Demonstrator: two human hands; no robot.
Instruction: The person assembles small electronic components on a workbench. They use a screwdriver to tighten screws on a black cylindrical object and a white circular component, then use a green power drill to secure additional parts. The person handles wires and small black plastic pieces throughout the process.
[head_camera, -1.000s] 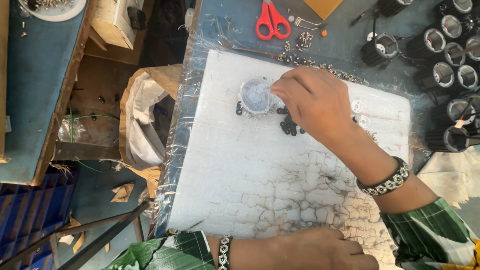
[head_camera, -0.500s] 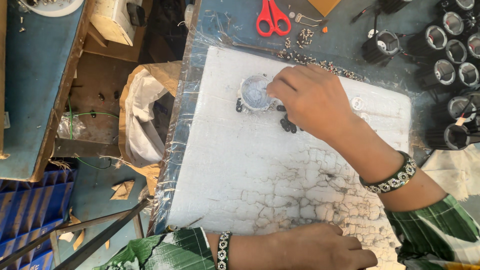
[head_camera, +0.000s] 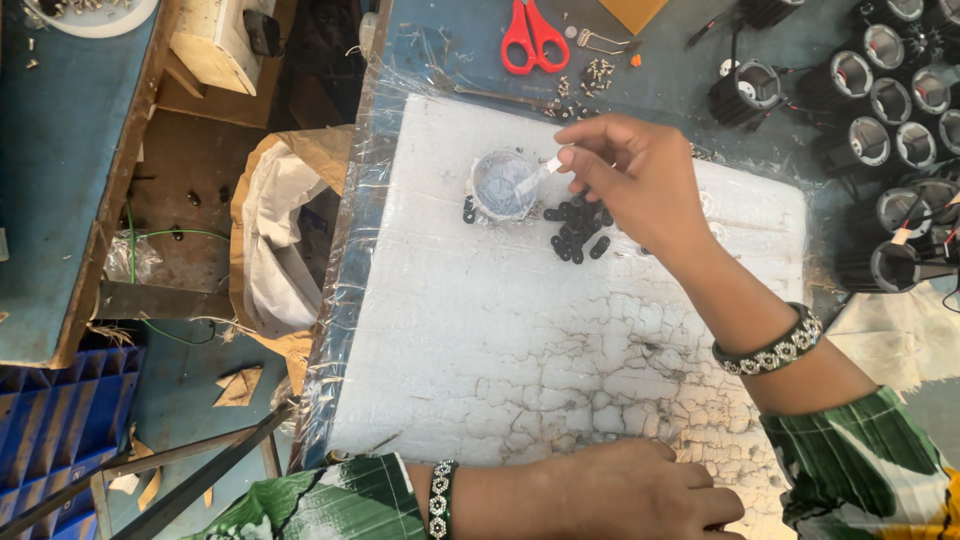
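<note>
My right hand (head_camera: 640, 180) has lifted, pinching what may be a white stick (head_camera: 538, 176) over the small round cup (head_camera: 500, 186); left hand (head_camera: 620, 495) lies flat on the white board (head_camera: 480, 340).

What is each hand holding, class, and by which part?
The right hand pinches a small white stick by its upper end; its tip dips into the small cup. The left hand holds nothing and lies flat on the white board.

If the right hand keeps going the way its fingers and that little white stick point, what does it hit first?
Most likely the small round cup of pale grey paste: the right hand points left, and the thin white stick in its fingertips already reaches over the cup's rim. Whether the tip touches the paste is unclear.
</note>
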